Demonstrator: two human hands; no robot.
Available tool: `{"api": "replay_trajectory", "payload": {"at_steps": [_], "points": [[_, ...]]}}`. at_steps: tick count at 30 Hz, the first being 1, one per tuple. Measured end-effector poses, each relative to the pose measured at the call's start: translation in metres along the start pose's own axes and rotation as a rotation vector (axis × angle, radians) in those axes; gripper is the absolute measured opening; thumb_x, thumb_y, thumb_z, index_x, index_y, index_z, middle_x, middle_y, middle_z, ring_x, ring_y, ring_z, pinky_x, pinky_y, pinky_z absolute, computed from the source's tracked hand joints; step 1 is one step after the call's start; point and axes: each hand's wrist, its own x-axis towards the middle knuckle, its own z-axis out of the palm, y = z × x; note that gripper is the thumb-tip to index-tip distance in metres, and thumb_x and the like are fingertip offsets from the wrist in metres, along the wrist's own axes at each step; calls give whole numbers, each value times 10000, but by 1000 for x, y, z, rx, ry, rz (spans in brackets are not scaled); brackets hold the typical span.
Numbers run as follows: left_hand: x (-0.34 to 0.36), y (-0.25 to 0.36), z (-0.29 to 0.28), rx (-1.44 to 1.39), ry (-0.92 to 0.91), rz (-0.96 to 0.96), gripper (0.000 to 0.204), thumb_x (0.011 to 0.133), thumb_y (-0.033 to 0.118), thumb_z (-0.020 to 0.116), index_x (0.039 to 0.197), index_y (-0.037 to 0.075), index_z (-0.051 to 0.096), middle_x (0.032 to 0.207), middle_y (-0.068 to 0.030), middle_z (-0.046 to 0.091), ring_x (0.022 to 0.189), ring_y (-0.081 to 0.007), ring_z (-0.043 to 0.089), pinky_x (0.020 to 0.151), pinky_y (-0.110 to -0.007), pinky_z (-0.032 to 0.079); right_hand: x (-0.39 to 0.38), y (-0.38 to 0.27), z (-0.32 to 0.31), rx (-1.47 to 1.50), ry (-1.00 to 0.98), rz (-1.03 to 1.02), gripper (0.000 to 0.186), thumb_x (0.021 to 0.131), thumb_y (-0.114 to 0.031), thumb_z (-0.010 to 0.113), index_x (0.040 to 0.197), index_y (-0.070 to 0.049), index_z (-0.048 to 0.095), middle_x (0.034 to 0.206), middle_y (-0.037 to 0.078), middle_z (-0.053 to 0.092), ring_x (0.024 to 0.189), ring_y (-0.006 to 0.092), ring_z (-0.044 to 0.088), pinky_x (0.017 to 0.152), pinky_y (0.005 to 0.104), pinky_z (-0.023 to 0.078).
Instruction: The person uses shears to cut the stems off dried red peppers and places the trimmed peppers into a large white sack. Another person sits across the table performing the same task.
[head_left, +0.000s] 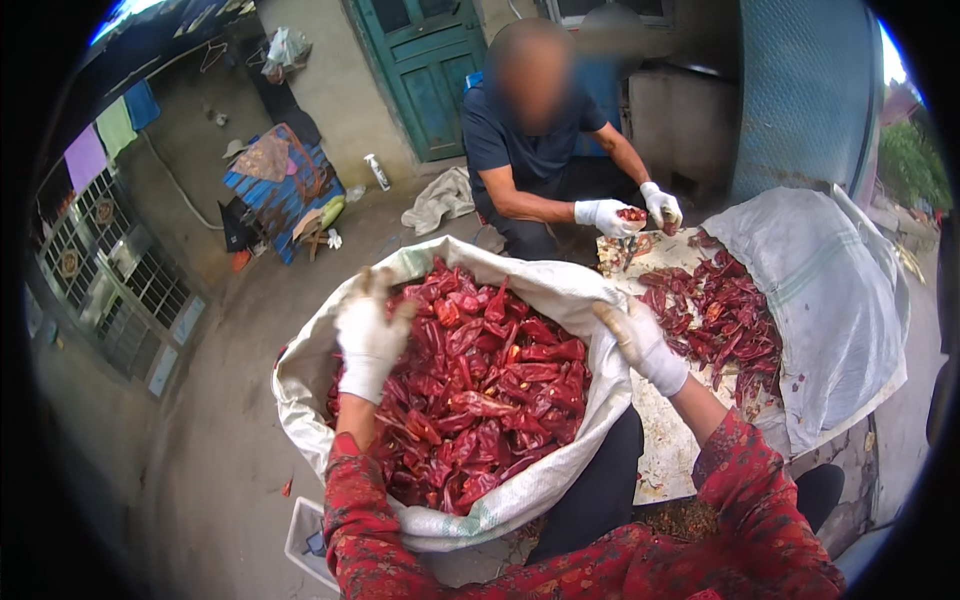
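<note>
Red peppers [480, 395] fill the sack [460, 530] between the spread left hand [371, 335] and the right hand [642, 342] at its rim, grip unclear.

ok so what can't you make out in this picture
All in the head view:
Bottom of the sack: hidden by the red peppers.
Fingertips of the left hand: blurred.
Surface under the pale sheet: covered by it.
Contents of the white container: partly hidden by sack and sleeve.
</note>
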Motion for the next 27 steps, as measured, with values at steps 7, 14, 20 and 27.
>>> {"api": "replay_trajectory", "payload": {"at_steps": [7, 14, 20, 27], "points": [[-3, 68, 140, 194, -417, 174, 600, 1017, 520, 461, 1533, 215, 491, 1646, -77, 388, 1564, -379, 224, 1220, -695, 121, -19, -32, -32, -346, -69, 79, 477, 993, -357, 649, 1307, 3, 633, 1109, 142, 735, 994, 206, 685, 911, 330, 533], [-11, 71, 158, 204, -415, 164, 563, 1022, 461, 464, 1495, 164, 533, 1634, -71, 405, 1574, -367, 188, 1235, -649, 135, -196, -15, -238, -231, 391, 317, 401, 1001, -264, 631, 1308, -7, 644, 914, 35, 695, 765, 98, 633, 703, 267, 537], [-19, 99, 131, 172, -433, 87, 484, 1037, 379, 497, 1470, 174, 559, 1623, -97, 412, 1530, -331, 305, 1225, -624, 212, -372, -22, -368, -165, 1044, 345, 351, 1036, -243, 588, 1303, -18, 619, 791, 20, 607, 623, 89, 552, 530, 257, 459], [-8, 151, 1, 228, -26, 203, 415, 881, 293, 714, 1237, 84, 672, 1375, -184, 619, 1133, -370, 631, 968, -501, 494, -412, 5, -406, -57, 1323, 98, 387, 1053, -332, 597, 1330, -63, 622, 806, -6, 595, 584, 65, 500, 503, 224, 409]]}}
